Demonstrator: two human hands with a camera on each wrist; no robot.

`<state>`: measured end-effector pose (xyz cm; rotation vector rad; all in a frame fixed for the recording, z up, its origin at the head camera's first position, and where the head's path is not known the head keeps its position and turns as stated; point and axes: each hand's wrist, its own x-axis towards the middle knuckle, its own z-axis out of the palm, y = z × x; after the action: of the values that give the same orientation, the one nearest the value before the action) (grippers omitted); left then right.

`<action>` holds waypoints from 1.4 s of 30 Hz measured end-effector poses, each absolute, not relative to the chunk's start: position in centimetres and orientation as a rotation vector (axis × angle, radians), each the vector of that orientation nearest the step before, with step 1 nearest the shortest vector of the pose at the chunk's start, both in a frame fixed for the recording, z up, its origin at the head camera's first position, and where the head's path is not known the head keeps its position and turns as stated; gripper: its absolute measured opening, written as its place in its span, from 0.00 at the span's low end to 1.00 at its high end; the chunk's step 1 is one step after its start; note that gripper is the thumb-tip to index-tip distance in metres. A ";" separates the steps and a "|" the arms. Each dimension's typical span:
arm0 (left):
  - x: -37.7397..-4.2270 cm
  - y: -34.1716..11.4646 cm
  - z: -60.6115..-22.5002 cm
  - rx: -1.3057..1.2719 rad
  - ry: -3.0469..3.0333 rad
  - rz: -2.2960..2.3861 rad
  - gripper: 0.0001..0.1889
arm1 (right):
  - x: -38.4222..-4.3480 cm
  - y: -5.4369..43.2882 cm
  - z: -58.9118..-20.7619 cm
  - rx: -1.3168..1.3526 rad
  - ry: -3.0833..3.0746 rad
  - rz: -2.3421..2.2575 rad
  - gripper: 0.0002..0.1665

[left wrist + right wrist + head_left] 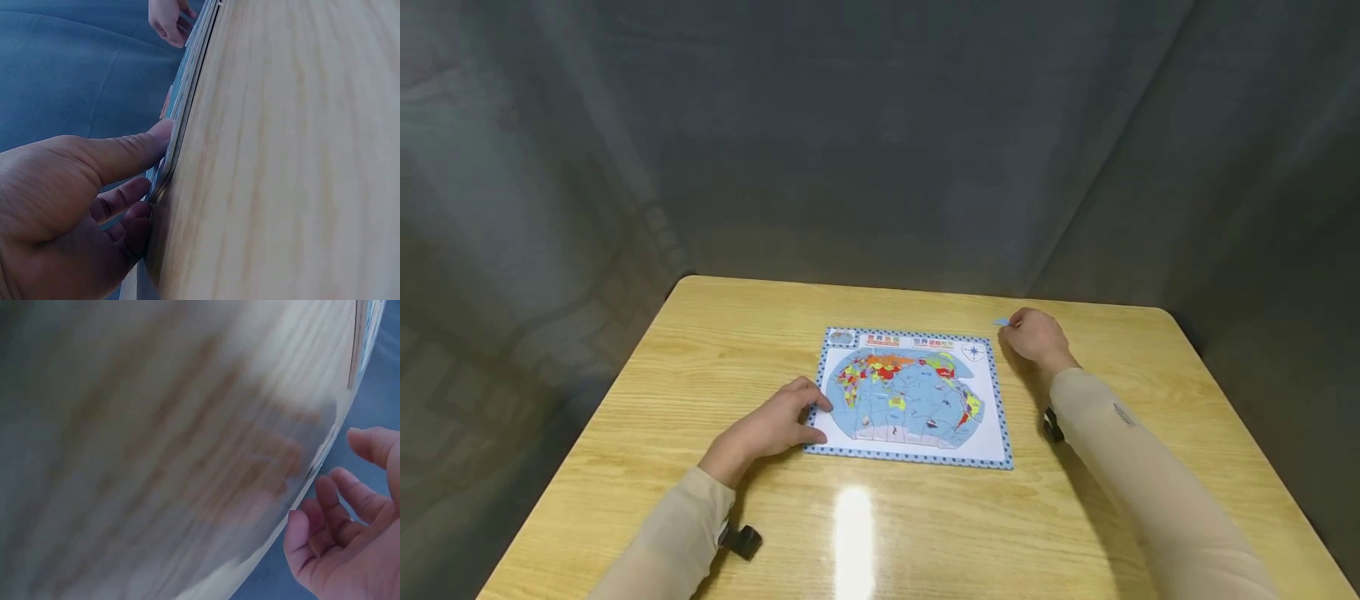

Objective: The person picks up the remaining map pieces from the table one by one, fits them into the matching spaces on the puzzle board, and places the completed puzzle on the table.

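Observation:
A world-map jigsaw puzzle (917,397) lies flat on the table, with colourful countries, blue sea and a dotted blue border. My left hand (778,421) rests at its left edge, fingers and thumb spread near the lower left corner. In the left wrist view, the thumb of my left hand (81,194) lies against the board's edge. Beyond the puzzle's upper right corner, my right hand (1037,340) is at a small light-blue puzzle piece (1001,322) on the table. In the right wrist view, loosely bent fingers (340,515) and a separate thumb are around the flat piece (323,449).
The wooden table (737,333) has rounded back corners. Behind it hangs a dark grey curtain (880,150), which also flanks both sides. A black wrist camera (747,542) sits on the left wrist and another (1052,425) on the right.

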<state>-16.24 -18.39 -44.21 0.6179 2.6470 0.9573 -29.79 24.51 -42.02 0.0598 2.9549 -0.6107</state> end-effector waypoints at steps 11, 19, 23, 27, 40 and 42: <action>-16.3 -18.2 -44.2 0.606 2.647 0.963 0.17 | -31.4 24.7 -42.5 0.113 2.936 -0.534 0.24; -16.4 -18.2 -44.0 0.583 2.645 0.959 0.17 | -31.4 24.8 -42.4 0.057 2.968 -0.505 0.16; -16.4 -18.2 -44.0 0.578 2.651 0.947 0.17 | -31.3 24.5 -42.6 0.035 2.978 -0.479 0.14; -16.5 -18.2 -44.1 0.579 2.650 0.940 0.17 | -31.0 24.2 -42.8 0.015 2.964 -0.450 0.15; -16.4 -18.3 -44.0 0.583 2.649 0.941 0.17 | -28.4 23.8 -42.7 -0.044 2.953 -0.574 0.16; -16.4 -18.3 -43.9 0.591 2.647 0.945 0.17 | -27.7 23.7 -42.5 -0.060 2.951 -0.599 0.16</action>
<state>-16.44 -18.34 -43.94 0.5913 2.6469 0.9445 -27.72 23.67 -42.52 -0.0596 2.9505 -0.5990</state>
